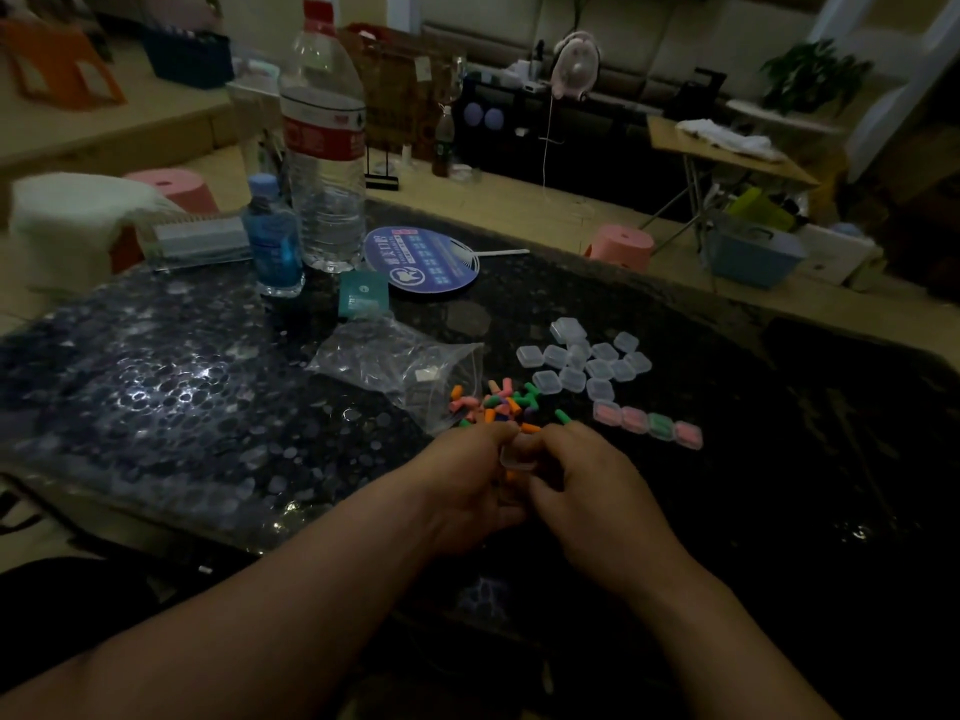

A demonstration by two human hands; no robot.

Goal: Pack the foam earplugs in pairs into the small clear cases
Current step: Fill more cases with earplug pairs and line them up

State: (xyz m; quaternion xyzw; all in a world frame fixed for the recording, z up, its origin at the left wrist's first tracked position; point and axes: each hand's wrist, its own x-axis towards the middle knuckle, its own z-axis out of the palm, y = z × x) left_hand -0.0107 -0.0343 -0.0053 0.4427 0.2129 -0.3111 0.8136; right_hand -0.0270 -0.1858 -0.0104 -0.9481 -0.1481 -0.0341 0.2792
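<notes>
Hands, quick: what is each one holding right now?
Left hand: pinches a clear case, fingers curled on it.
Right hand: pinches the same case from the other side.

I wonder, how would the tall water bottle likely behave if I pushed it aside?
The tall water bottle stands upright, tall for its base, so a push near its top would probably tip it. It seems to hold water, so it is likely fairly heavy.
</notes>
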